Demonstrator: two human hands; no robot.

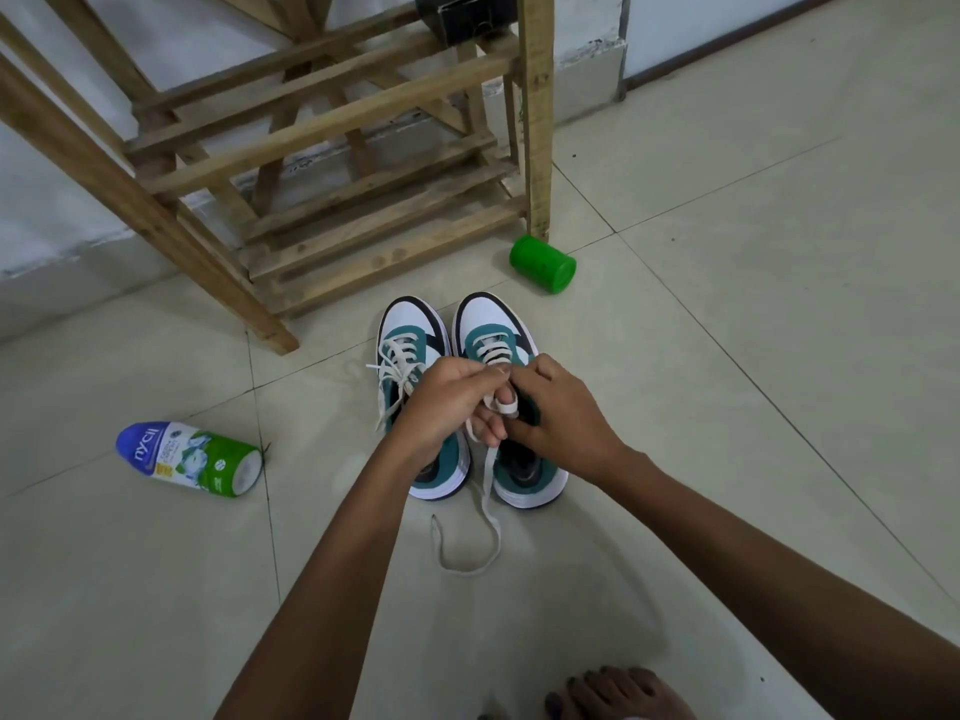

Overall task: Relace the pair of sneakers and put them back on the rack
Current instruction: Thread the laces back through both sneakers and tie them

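I have both hands over the right sneaker (pixel 524 407), which stands on the floor (pixel 727 356) beside the left sneaker (pixel 410 366), just in front of the rack (pixel 332 163). My left hand (pixel 447 402) pinches the lace (pixel 491 491), a loop of it round one finger; my right hand (pixel 561 423) is curled in against it, though I cannot tell what it grips. The risk, I think, is the loop slipping off, or the long tail on the floor snagging and pulling the knot loose.
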